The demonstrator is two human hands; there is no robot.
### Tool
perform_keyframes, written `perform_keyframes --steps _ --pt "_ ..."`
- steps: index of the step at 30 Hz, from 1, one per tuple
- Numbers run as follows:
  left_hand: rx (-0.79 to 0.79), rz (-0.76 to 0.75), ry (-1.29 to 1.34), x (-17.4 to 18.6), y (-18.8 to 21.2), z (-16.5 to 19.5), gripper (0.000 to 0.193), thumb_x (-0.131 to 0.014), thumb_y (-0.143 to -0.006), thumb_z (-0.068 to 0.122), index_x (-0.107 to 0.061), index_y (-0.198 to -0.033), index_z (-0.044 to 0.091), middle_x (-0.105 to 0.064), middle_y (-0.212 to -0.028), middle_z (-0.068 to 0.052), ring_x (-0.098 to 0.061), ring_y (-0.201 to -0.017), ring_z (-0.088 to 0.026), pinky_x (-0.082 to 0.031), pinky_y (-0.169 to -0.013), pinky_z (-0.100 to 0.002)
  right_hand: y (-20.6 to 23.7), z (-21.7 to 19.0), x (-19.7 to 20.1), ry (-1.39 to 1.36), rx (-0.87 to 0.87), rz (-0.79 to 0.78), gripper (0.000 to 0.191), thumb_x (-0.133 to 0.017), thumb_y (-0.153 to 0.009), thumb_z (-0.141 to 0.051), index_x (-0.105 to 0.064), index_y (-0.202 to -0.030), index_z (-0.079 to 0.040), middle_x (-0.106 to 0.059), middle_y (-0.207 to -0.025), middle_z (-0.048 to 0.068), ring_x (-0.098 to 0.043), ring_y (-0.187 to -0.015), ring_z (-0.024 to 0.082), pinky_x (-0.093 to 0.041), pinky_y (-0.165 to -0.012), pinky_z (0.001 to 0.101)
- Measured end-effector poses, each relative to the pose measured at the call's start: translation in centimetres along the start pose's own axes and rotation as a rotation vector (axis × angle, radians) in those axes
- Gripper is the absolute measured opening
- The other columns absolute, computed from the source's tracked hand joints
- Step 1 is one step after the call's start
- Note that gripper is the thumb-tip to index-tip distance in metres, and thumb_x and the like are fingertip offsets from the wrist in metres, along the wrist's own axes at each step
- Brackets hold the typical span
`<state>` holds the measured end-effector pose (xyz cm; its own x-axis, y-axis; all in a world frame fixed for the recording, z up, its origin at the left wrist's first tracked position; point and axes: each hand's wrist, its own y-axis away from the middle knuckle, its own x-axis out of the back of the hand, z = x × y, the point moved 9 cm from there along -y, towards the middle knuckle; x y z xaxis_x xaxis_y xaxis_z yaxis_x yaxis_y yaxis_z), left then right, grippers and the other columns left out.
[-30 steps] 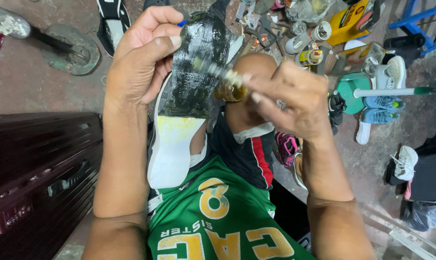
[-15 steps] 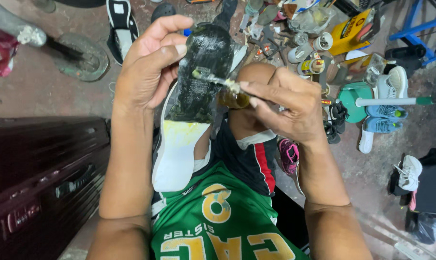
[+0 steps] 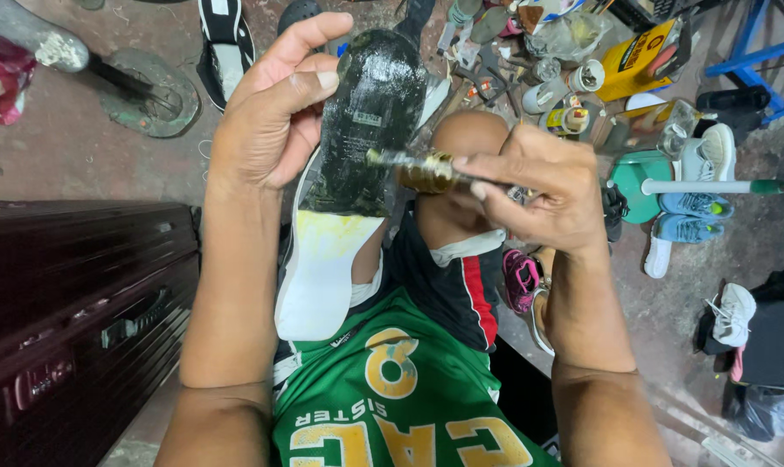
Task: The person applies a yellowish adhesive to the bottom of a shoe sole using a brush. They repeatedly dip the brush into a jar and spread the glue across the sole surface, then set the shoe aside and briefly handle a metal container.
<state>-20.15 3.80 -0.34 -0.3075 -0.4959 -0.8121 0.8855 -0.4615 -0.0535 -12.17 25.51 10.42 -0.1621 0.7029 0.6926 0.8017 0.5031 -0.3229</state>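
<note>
Wearing a green jersey [image 3: 392, 406] with yellow lettering and dark shorts [image 3: 448, 285] trimmed in red and white, the person sits over a concrete floor [image 3: 72, 156], one bare knee [image 3: 465, 143] raised. A dark maroon case [image 3: 72, 303] with a handle lies along the left edge of the view, close beside the left arm.

Above the lap, the left hand [image 3: 266, 121] has its grip closed around the toe end of a shoe [image 3: 344, 173], thumb pressed along one side and fingers curled behind it. The shoe is held sole-up: the front half of the sole is black and glossy, the heel half pale white with a yellowish patch, pointing down toward the jersey.

The right hand [image 3: 548, 195] pinches a small brush [image 3: 418, 169] with a brass-coloured ferrule, its grip narrow, thumb and fingers closed on the handle. The bristle tip touches the black part of the sole near its middle.

Farther out on the floor lie tins and jars [image 3: 565, 95], a yellow can [image 3: 639, 56], scattered tools, a round metal stand [image 3: 145, 91] at the upper left, and several loose shoes, including a pink one [image 3: 522, 277], a blue pair [image 3: 686, 216] and a white sneaker [image 3: 734, 311].
</note>
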Motion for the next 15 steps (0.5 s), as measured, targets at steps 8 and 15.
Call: perform_keyframes --steps 8,15 --pt "0.031 -0.059 0.080 -0.6 -0.2 -0.3 0.049 -0.060 -0.103 -0.002 -0.049 -0.150 -0.006 -0.064 -0.130 -0.015 -0.063 -0.122 -0.018 -0.050 -0.114 -0.034 -0.2 0.8 0.5 0.037 -0.031 0.125 0.029 -0.078 -0.092 -0.003 -0.077 -0.121 -0.006 -0.061 -0.080 0.006 -0.054 -0.068 0.014 -0.041 -0.062 0.0272" --pt "0.117 -0.099 0.047 -0.9 -0.3 -0.9 0.046 -0.056 -0.102 0.001 -0.051 -0.146 -0.013 -0.065 -0.137 -0.019 -0.065 -0.124 -0.023 -0.051 -0.119 -0.037 -1.4 1.6 0.9 0.104 -0.029 0.195 0.031 -0.078 -0.092 -0.002 -0.078 -0.122 -0.007 -0.060 -0.081 0.006 -0.051 -0.068 0.015 -0.038 -0.061 0.0280"
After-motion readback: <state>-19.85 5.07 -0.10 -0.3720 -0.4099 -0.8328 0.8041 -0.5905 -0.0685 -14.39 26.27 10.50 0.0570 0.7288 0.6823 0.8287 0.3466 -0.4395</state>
